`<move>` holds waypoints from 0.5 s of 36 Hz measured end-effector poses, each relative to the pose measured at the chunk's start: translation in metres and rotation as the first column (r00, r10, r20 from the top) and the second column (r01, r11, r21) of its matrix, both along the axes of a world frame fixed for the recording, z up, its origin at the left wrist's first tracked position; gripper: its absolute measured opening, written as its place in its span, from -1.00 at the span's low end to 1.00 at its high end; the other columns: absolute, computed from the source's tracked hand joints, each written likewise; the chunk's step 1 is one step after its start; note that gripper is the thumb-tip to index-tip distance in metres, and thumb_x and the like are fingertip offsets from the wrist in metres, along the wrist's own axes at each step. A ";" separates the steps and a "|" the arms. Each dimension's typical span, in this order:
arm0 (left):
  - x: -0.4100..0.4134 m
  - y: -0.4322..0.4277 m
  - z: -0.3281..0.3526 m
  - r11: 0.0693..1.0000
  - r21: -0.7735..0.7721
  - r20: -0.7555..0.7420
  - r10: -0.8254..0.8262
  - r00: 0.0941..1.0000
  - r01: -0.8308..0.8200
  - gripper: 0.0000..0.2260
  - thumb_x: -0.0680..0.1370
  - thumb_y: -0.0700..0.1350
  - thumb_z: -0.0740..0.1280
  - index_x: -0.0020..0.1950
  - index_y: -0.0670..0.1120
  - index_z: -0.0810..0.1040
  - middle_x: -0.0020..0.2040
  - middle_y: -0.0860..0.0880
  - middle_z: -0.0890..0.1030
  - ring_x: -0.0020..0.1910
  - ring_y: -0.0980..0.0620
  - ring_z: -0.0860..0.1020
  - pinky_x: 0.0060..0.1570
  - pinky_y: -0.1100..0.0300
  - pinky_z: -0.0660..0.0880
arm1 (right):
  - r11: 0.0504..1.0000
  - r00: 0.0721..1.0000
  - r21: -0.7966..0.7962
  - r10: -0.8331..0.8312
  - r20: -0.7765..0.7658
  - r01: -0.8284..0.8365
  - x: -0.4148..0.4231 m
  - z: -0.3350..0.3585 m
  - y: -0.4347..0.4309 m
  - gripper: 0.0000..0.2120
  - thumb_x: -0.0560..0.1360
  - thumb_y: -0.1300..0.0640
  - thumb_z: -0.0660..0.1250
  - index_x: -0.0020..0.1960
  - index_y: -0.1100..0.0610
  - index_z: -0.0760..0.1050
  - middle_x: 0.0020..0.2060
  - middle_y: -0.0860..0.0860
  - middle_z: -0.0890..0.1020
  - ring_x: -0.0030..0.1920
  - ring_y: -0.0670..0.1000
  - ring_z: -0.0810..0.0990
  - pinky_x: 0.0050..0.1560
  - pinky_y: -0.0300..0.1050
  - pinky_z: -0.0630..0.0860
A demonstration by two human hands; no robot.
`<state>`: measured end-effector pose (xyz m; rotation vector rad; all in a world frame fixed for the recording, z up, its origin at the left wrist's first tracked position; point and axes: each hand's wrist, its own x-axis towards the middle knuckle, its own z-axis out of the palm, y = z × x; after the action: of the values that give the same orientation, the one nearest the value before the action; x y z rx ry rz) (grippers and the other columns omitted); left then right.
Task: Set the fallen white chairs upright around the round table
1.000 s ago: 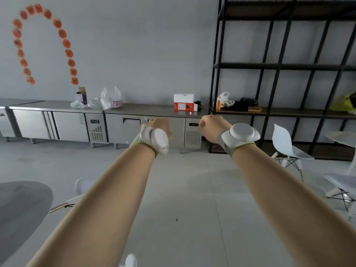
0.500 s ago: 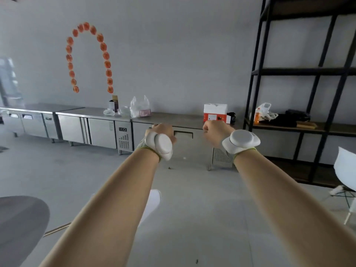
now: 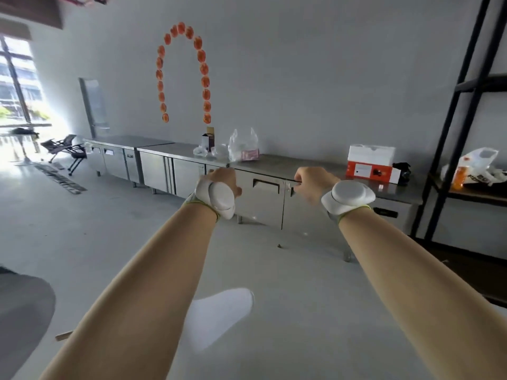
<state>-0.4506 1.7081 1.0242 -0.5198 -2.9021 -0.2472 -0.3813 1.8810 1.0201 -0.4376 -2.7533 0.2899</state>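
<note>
View has swung left: fallen white chair (image 3: pixel 219 316) now lies on the floor between the forearms, beside the round table (image 3: pixel 24 311). Left hand (image 3: pixel 222 179) and right hand (image 3: pixel 312 182) fisted, empty (nothing gripped). Next: reach down.

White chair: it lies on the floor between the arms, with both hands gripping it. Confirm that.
Wrong on the grip. In the head view the white chair lies between the arms, but the left hand and right hand are raised fists, clear of it.

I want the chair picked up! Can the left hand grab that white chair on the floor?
Probably not yet. The left hand is held out high in a fist, while the chair lies low beneath the forearm. Nothing blocks it; bending down should do.
</note>
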 end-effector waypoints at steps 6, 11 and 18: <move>-0.089 0.048 -0.001 0.988 0.069 0.011 0.134 0.991 -0.135 -0.62 0.57 -0.05 0.22 0.35 -0.14 0.40 0.37 -0.14 0.45 0.37 -0.15 0.39 0.29 0.05 0.34 | 0.992 0.992 -0.009 0.125 0.023 -0.125 -0.112 0.014 0.053 -0.72 0.50 0.07 0.16 0.15 0.11 0.49 0.13 0.10 0.60 0.09 0.19 0.57 0.11 0.00 0.52; -0.135 0.053 -0.004 0.979 0.068 0.041 0.188 0.981 -0.191 -0.63 0.55 -0.07 0.24 0.33 -0.18 0.41 0.33 -0.17 0.47 0.34 -0.18 0.40 0.30 0.02 0.36 | 0.984 0.984 0.000 0.176 0.033 -0.176 -0.173 0.002 0.064 -0.70 0.54 0.12 0.14 0.22 0.17 0.48 0.17 0.13 0.58 0.10 0.18 0.56 0.05 -0.09 0.47; -0.264 0.038 -0.025 0.942 0.037 0.070 0.331 0.941 -0.334 -0.60 0.54 -0.05 0.27 0.35 -0.17 0.41 0.37 -0.17 0.45 0.36 -0.17 0.39 0.35 -0.02 0.35 | 0.953 0.953 -0.025 0.302 0.022 -0.301 -0.335 -0.028 0.057 -0.80 0.50 0.16 0.15 0.01 0.20 0.51 -0.02 0.15 0.60 0.04 0.21 0.59 0.03 -0.03 0.51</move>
<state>-0.7146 1.7457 0.9990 -0.0080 -2.9727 -0.2860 -0.7164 1.9381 0.9918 -0.0213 -2.8400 0.3900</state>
